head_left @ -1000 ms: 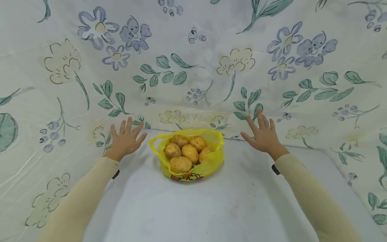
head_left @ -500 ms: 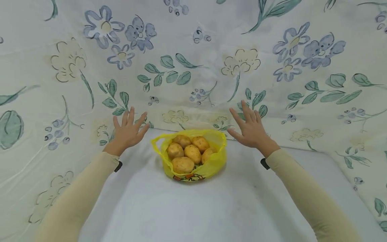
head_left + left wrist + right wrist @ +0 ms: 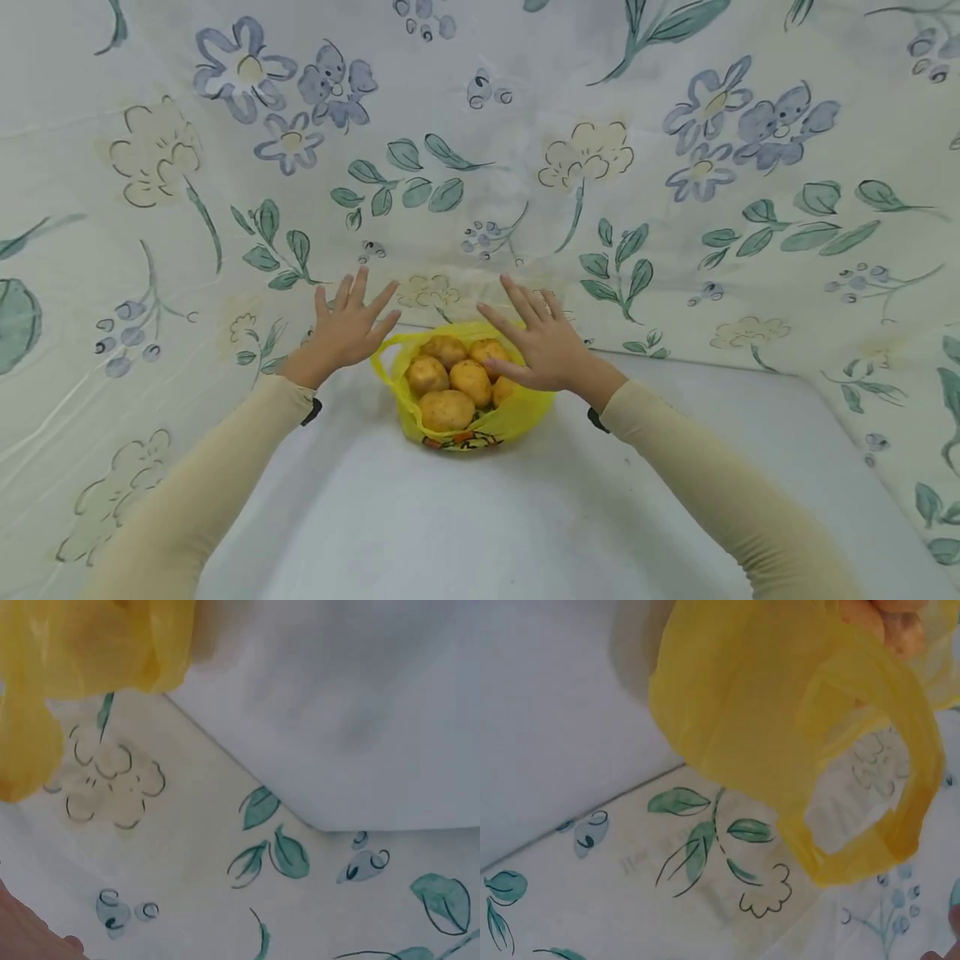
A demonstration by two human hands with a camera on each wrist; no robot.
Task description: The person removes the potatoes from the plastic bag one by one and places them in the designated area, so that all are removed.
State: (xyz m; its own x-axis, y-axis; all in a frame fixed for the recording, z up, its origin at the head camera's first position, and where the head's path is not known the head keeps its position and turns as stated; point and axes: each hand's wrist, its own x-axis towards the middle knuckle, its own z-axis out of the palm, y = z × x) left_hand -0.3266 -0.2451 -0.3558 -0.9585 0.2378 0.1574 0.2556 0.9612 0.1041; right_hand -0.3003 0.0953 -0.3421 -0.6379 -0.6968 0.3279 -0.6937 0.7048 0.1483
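White and smooth, the bench (image 3: 435,525) runs back from the person to a patterned sheet (image 3: 517,100). Nearest are two long beige sleeves, the left sleeve (image 3: 195,483) and the right sleeve (image 3: 697,475), angled inward, with dark wristbands (image 3: 597,420) showing at the cuffs. Beyond them, the left hand (image 3: 341,329) is just left of a yellow plastic bag (image 3: 521,419), its fingers straight and fanned apart near the bag's looped handle (image 3: 381,357). Seen from the head, the right hand (image 3: 551,346) overlaps the bag's right side, its fingers likewise straight and spread; whether its thumb touches anything cannot be told. Resting toward the bench's far edge, the bag has its mouth wide and orange and black print low on its front. Inside lie potatoes (image 3: 447,409), six in view, heaped together, one partly hidden by the right hand. Farthest back, the sheet rises past that edge, white with bluish flowers, pale yellow blooms and green leaves.
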